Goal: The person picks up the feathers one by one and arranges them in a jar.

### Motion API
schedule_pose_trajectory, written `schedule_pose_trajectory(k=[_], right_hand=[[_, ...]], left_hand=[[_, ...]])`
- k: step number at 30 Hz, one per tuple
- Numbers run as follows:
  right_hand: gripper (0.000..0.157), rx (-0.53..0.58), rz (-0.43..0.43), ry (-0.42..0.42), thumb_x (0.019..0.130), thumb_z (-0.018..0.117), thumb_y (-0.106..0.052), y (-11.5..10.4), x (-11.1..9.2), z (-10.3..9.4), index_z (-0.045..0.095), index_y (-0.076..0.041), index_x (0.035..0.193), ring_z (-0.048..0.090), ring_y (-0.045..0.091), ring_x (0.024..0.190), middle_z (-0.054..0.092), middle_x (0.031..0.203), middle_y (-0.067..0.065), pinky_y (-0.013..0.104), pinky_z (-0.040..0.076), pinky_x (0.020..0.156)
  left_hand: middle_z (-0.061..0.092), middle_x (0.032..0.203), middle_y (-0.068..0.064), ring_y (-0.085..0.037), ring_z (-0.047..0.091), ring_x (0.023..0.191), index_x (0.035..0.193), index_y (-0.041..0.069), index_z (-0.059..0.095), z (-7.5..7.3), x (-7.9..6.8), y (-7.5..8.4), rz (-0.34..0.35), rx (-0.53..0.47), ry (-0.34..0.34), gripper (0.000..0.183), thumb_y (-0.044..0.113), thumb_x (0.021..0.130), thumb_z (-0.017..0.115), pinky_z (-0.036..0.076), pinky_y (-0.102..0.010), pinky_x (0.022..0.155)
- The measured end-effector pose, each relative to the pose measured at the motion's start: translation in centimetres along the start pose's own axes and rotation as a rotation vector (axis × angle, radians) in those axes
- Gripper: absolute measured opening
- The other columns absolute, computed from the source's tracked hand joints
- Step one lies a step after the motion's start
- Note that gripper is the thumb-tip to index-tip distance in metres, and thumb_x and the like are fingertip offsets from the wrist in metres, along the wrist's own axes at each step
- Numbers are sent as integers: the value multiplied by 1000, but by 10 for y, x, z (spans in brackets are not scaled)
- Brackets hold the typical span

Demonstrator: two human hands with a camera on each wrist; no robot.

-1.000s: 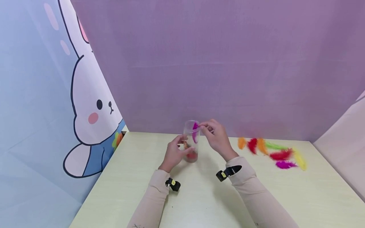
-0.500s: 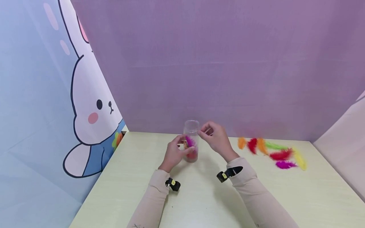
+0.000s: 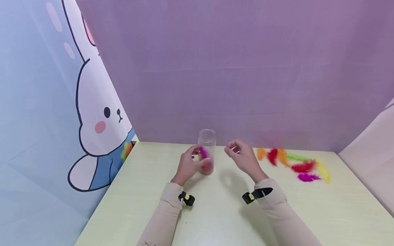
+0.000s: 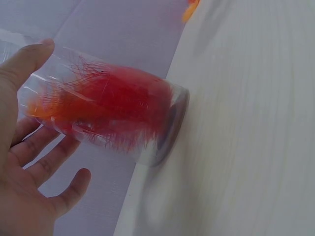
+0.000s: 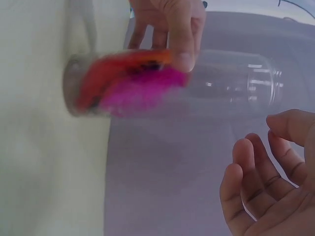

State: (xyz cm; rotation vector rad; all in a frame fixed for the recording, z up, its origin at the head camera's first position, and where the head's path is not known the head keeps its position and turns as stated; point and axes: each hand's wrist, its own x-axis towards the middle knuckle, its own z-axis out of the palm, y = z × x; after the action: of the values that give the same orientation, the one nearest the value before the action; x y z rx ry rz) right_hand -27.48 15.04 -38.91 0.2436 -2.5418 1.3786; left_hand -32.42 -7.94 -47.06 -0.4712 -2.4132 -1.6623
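A clear, tall jar point(image 3: 210, 143) stands upright on the table, its top uncovered. Inside it lie red and orange feathers point(image 4: 123, 101) and a magenta feather point(image 5: 142, 91). My left hand point(image 3: 188, 164) holds the jar around its middle, thumb on one side and fingers on the other. To the right of the jar, my right hand point(image 3: 244, 157) is in the air, apart from it. Its fingers point(image 5: 243, 155) are loosely bent and hold nothing, as the right wrist view shows.
Right of my right hand, several loose feathers lie on the table point(image 3: 215, 218): orange point(image 3: 282, 157), red point(image 3: 304, 166), green point(image 3: 297, 157), yellow point(image 3: 323, 172) and magenta point(image 3: 309, 177). A purple backdrop point(image 3: 234, 75) rises behind the table, and a rabbit-printed cloth point(image 3: 101, 92) hangs at the left.
The magenta feather, pinched by my right hand at the jar's rim, was let go and dropped inside. My right hand then moved right and down, away from the jar. The left hand stayed put.
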Motion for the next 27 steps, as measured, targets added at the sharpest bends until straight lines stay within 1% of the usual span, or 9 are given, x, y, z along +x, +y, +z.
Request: schedule_pose_trajectory(k=[6, 11, 15, 19, 22, 24, 27], right_hand=[[14, -13, 49, 39, 98, 69, -22, 35, -14, -17, 68, -9, 102, 65, 21, 82, 68, 98, 11, 28, 53, 67], [15, -29, 78, 90, 99, 69, -22, 64, -24, -37, 68, -7, 104, 66, 17, 79, 68, 99, 11, 25, 54, 65], [17, -34, 106, 130, 100, 67, -20, 84, -29, -52, 67, -5, 106, 67, 17, 77, 66, 98, 11, 23, 54, 67], [22, -34, 150, 158, 101, 66, -22, 97, -32, -68, 66, -3, 109, 68, 20, 79, 66, 97, 9, 23, 56, 70], [25, -53, 177, 174, 101, 65, -26, 104, -33, -80, 65, -3, 111, 67, 16, 79, 67, 97, 9, 23, 55, 69], [26, -86, 195, 181, 102, 64, -28, 109, -35, -89, 65, -4, 112, 66, 13, 79, 68, 98, 11, 23, 54, 68], [30, -165, 216, 183, 102, 63, -32, 118, -39, -104, 65, -5, 113, 64, 12, 80, 69, 103, 15, 23, 53, 66]], left_hand=[[68, 130, -7, -28, 63, 118, 139, 8, 59, 0, 0, 0, 14, -1, 11, 71, 40, 81, 87, 51, -51, 101], [68, 131, -7, -29, 63, 118, 139, 8, 59, 1, 0, 1, 10, -4, 11, 72, 40, 81, 87, 51, -53, 101], [68, 131, -6, -29, 63, 118, 139, 8, 59, 1, 0, 0, 8, -2, 8, 72, 40, 81, 87, 50, -54, 101], [68, 131, -6, -28, 63, 117, 138, 8, 59, 1, 0, 0, 8, 1, 10, 72, 40, 81, 87, 50, -53, 101], [68, 130, -6, -28, 63, 117, 138, 8, 59, 1, 0, 0, 10, 2, 10, 71, 40, 81, 87, 50, -53, 101], [68, 130, -6, -28, 63, 117, 138, 8, 59, 1, 0, 0, 10, 4, 10, 71, 39, 81, 87, 50, -52, 101], [68, 130, -5, -27, 63, 117, 138, 10, 60, 1, 0, 0, 10, 6, 10, 70, 40, 81, 87, 51, -52, 101]])
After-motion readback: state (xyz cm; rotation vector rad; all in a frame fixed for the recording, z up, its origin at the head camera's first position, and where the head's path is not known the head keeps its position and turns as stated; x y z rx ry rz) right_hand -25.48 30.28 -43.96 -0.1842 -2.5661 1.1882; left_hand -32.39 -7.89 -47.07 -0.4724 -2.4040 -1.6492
